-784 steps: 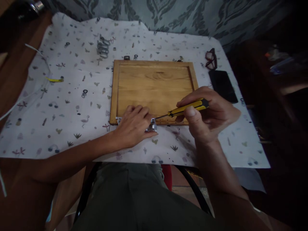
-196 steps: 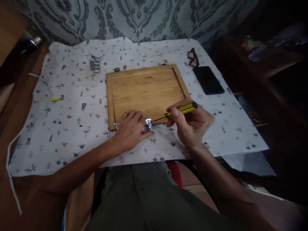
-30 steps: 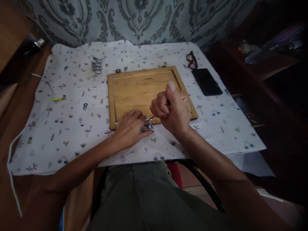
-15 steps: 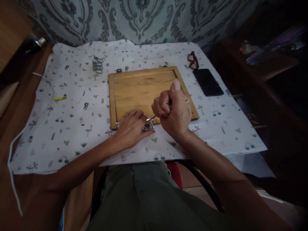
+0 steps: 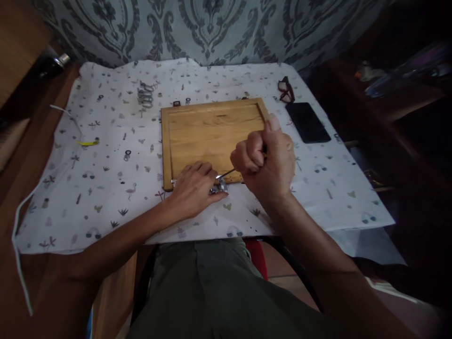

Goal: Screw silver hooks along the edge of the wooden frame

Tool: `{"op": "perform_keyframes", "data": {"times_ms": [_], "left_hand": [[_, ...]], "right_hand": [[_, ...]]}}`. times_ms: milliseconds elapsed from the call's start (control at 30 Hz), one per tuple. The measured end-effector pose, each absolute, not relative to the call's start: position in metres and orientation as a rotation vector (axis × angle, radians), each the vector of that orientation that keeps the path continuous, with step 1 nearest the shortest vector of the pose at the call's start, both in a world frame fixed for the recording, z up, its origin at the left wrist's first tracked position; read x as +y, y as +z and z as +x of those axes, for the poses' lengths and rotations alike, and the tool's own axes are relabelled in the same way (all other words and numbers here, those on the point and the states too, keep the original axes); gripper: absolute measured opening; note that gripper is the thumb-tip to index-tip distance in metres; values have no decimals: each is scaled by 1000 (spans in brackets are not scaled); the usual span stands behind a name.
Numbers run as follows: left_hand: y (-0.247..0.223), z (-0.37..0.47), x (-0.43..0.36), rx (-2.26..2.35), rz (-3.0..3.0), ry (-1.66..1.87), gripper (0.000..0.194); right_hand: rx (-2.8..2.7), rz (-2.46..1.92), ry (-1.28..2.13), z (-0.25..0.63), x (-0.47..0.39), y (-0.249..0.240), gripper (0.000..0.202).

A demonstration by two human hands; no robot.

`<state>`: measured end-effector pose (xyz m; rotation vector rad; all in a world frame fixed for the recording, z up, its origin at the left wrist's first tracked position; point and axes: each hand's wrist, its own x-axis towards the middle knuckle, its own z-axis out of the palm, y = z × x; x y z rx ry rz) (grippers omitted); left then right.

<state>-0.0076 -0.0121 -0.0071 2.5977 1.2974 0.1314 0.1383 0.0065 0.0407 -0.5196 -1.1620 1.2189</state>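
Observation:
A framed wooden panel (image 5: 205, 136), like a small cabinet door, lies flat on the table. At its near edge sits a shiny metal hinge (image 5: 221, 185), partly hidden under my left hand (image 5: 194, 190). The fingers of that hand rest together on the panel's edge and the thumb lies along the near side of the hinge, gripping it. My right hand (image 5: 266, 162) is wrapped in a fist, thumb up, round a screwdriver (image 5: 227, 173). The handle is hidden in the fist; the thin shaft slants down left, its tip at the hinge.
A patterned cloth (image 5: 116, 197) covers the table. Coiled metal pieces (image 5: 145, 95) stand at the back left, near a yellow strip (image 5: 87, 143). Glasses (image 5: 286, 89) and a black phone (image 5: 307, 122) lie at the right. A white cable (image 5: 16, 226) hangs over the left side.
My right fist has shifted a little to the right and down, showing more of the screwdriver shaft. The left hand keeps its place on the hinge.

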Motion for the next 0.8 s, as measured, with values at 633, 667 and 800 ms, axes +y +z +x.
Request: {"op": "perform_keyframes", "data": {"times_ms": [633, 667, 800], "left_hand": [[-8, -6, -16, 1300, 2558, 185, 39], [-9, -7, -16, 1305, 2564, 204, 38], [-14, -7, -15, 1330, 2578, 245, 38]], "right_hand": [[-1075, -592, 1247, 158, 12, 28, 72], [-1066, -587, 1256, 157, 12, 28, 72], [-1083, -522, 1266, 158, 11, 28, 72]]}}
